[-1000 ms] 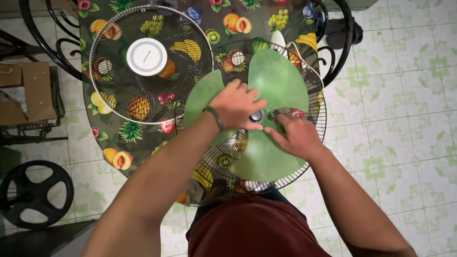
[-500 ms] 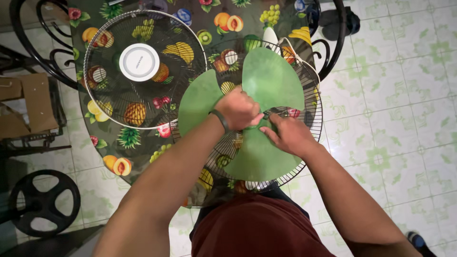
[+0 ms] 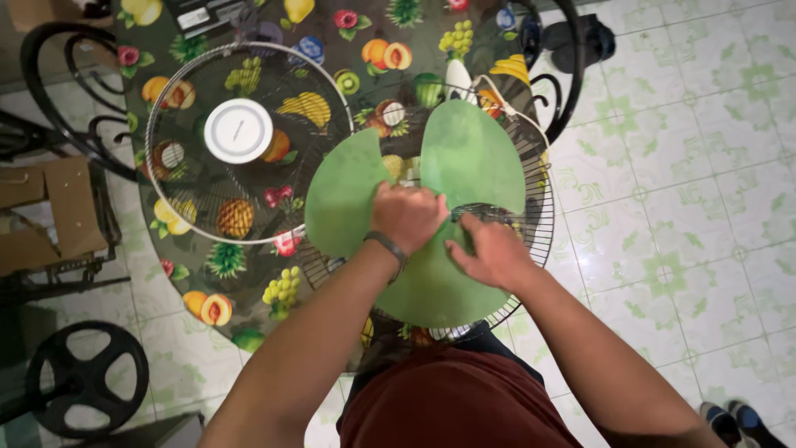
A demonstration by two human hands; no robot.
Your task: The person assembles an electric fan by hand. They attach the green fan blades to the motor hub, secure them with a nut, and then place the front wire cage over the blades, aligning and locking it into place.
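left hand [image 3: 406, 214] clenched over the green fan blade [image 3: 473, 158] hub, hiding it; right hand [image 3: 489, 249] grip unclear.

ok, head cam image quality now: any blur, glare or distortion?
Head view: wide-angle bend at the edges; soft blur on the left hand and right hand over the green fan blade; mild sheen on the floor tiles; dim left side.

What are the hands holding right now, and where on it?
Both hands grip the green fan blade at its centre hub: the left hand closed over the middle, the right hand pressing beside it.
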